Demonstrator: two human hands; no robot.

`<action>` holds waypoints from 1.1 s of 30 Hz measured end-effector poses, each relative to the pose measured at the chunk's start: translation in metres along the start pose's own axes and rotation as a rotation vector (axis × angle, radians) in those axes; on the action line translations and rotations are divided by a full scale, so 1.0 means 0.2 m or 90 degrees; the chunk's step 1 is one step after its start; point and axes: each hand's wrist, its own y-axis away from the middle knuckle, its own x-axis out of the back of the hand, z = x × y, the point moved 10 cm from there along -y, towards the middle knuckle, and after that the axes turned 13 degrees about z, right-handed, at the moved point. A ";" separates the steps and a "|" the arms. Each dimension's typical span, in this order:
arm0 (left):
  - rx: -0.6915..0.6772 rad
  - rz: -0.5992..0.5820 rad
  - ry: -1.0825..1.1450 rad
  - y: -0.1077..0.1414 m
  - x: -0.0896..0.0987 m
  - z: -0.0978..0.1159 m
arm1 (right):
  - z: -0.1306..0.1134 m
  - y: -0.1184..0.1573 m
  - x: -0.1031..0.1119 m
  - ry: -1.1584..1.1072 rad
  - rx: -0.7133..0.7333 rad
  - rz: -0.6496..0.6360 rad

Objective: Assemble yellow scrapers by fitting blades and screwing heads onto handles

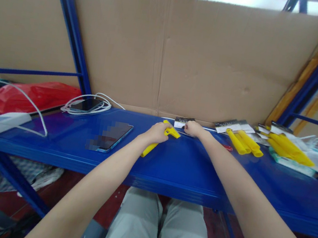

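Observation:
My left hand (157, 132) is wrapped round a yellow plastic piece (149, 149). A flared, split-looking end of it sticks out past my fingers, and a tube-like end shows below them. My right hand (193, 128) is closed at the back of the blue table. What its fingers hold is too small to make out. Beside it lies a black-and-white card (180, 122), and a thin metallic strip (187, 134) shows just below my fingers. Several yellow tubes (241, 142) lie to the right, near a small red object (227, 147).
A phone (115, 138) lies left of my hands. Behind it are a coiled white cable (100, 105) and a red bag (39, 92). More yellow pieces (290, 148) and printed cards (233, 126) are at the right. A cardboard panel (216, 63) closes off the back between blue posts.

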 end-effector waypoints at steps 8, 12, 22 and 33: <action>-0.004 -0.001 0.002 0.00 0.00 0.00 | -0.03 0.02 0.02 0.017 0.003 -0.003; -0.005 -0.005 0.009 0.00 -0.01 0.00 | -0.03 0.01 0.02 0.016 -0.006 0.006; -0.001 -0.001 0.018 0.01 -0.01 -0.01 | -0.02 0.03 0.12 -0.069 -0.029 0.072; -0.050 -0.031 0.113 0.01 -0.02 0.06 | -0.25 0.21 0.32 -0.145 0.173 0.159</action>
